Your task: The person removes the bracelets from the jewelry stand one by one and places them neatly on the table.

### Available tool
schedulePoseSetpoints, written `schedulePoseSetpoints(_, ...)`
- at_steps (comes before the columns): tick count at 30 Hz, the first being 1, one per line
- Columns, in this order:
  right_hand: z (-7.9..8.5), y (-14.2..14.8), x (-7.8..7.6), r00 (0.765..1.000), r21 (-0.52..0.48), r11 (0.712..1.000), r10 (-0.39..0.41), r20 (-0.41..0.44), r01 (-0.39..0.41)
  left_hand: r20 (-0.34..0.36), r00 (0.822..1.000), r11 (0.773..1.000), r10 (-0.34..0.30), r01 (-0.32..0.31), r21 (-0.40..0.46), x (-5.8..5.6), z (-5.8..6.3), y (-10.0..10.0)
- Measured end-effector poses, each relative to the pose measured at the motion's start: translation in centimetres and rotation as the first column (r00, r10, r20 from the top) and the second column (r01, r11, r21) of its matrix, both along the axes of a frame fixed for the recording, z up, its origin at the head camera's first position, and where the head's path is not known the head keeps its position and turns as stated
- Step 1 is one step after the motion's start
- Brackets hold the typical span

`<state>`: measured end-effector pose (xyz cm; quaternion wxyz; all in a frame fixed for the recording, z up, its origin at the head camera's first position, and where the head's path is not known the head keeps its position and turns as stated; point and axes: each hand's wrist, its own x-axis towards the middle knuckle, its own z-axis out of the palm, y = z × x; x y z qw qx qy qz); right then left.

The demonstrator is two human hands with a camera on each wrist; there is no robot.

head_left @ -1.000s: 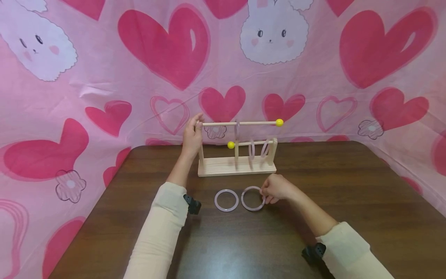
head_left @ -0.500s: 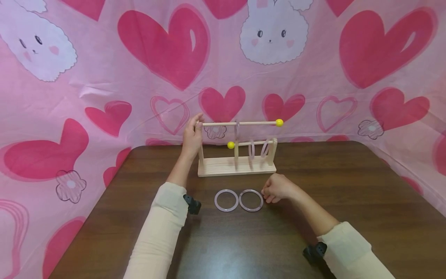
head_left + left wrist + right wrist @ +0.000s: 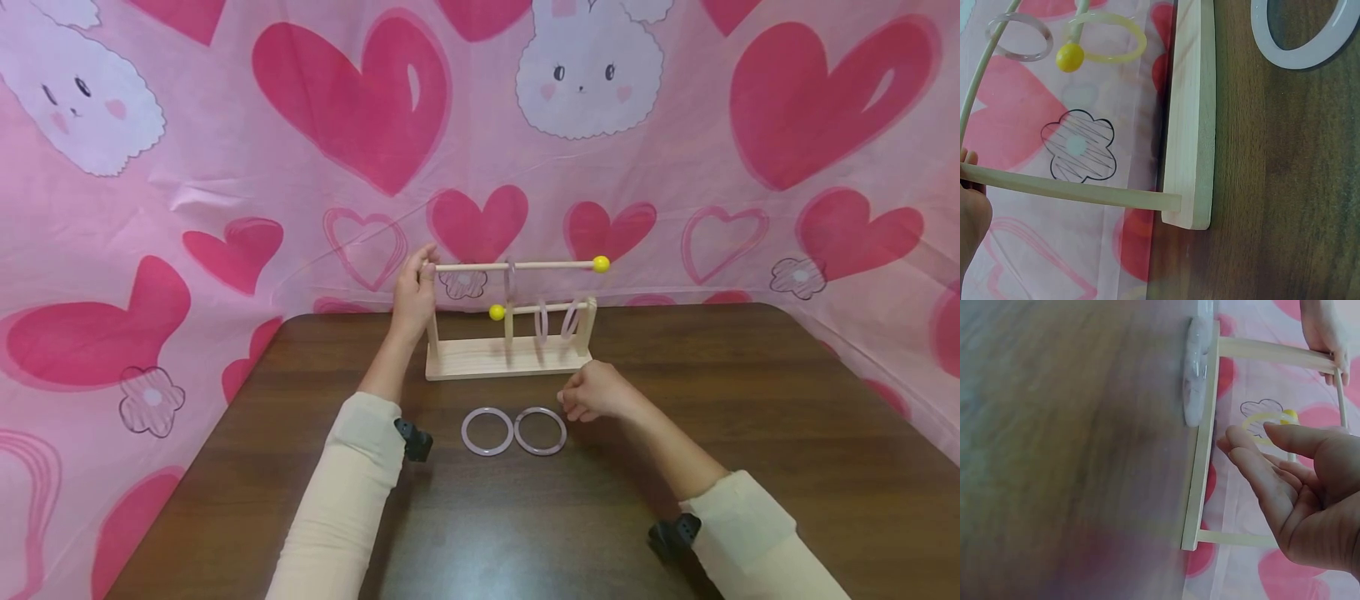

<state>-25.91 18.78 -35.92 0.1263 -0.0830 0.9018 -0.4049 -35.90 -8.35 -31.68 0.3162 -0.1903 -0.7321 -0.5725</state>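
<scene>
A pale wooden bangle stand (image 3: 510,358) has two rods tipped with yellow balls. At the top of its left post, my left hand (image 3: 414,296) grips the stand. One bangle (image 3: 1019,37) hangs on the upper rod. The lower rod carries a yellowish bangle (image 3: 1116,39) by its ball and two pale pink bangles, one (image 3: 542,322) nearer the middle and one (image 3: 572,319) by the right post. My right hand (image 3: 596,392) hovers over the table with loosely bent fingers and nothing in them. Just left of it, a lilac bangle (image 3: 541,455) lies flat against another bangle (image 3: 487,453).
The dark wooden table (image 3: 480,525) has a pink cloth (image 3: 480,158) with hearts and rabbits behind it and at its sides. A small black camera (image 3: 675,536) is strapped on each wrist.
My right hand has let go of the right-hand bangle, which now lies flat touching the other one. The hand has then risen slightly away toward the stand. My left hand stays put.
</scene>
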Motion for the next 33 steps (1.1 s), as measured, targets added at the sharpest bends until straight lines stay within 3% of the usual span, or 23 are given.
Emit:
schedulePoseSetpoints(13, 1.6, -0.9, -0.8, 0.979, -0.049, 0.999, 0.006, -0.205, -0.016, -0.009, 1.000, 1.000, 0.005, -0.005, -0.004, 0.0, -0.1, 0.0)
schedulePoseSetpoints(25, 2.4, -2.7, -2.4, 0.948, -0.245, 0.963, -0.182, -0.263, 0.117, -0.030, 0.999, 1.000, 0.012, -0.012, 0.006, 0.0, -0.1, 0.0)
schedulePoseSetpoints(28, 2.7, -3.0, -2.6, 0.918, -0.241, 0.962, -0.210, -0.336, 0.132, -0.037, 0.999, 1.000, 0.006, -0.005, 0.007, 0.1, 0.0, 0.0)
schedulePoseSetpoints(33, 3.3, -3.8, -3.0, 0.821, -0.156, 0.974, -0.221, -0.527, 0.163, -0.038, 0.999, 1.000, -0.006, 0.006, 0.011, 0.0, -0.1, 0.0)
